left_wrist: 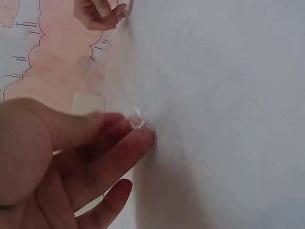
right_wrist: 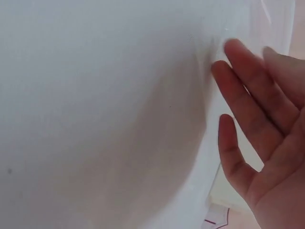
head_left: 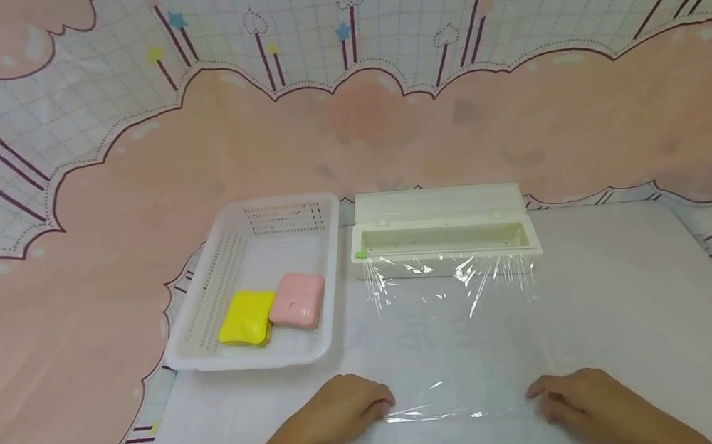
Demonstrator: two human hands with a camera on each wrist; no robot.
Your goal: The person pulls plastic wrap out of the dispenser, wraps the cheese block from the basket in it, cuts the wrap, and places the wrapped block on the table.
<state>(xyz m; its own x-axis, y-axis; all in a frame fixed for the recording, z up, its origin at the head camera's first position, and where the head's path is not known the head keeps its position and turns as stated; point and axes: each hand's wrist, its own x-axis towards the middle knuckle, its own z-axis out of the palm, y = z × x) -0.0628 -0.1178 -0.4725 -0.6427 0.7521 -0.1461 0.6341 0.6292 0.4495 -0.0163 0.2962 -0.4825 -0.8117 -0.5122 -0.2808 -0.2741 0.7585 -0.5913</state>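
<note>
A sheet of clear plastic wrap (head_left: pixel 452 355) runs from the front of a cream dispenser box (head_left: pixel 446 263) toward me over the white table. At the sheet's near left corner, my left hand (head_left: pixel 351 408) holds the film with bent fingers. The left wrist view shows crinkled film (left_wrist: pixel 139 121) at those fingertips. Beside the near right corner is my right hand (head_left: pixel 595 399), slightly blurred. Its fingers (right_wrist: pixel 248 95) are loosely extended and the thumb stands apart in the right wrist view; no film shows gripped between them. The box's lid (head_left: pixel 438 203) is raised, with a small green piece (head_left: pixel 361 255) at its left end.
Left of the box stands a white perforated basket (head_left: pixel 208 293) holding a yellow case (head_left: pixel 246 318) and a pink case (head_left: pixel 298 300). Behind the table (head_left: pixel 645 280) hangs a patterned pink and white cloth (head_left: pixel 437 128).
</note>
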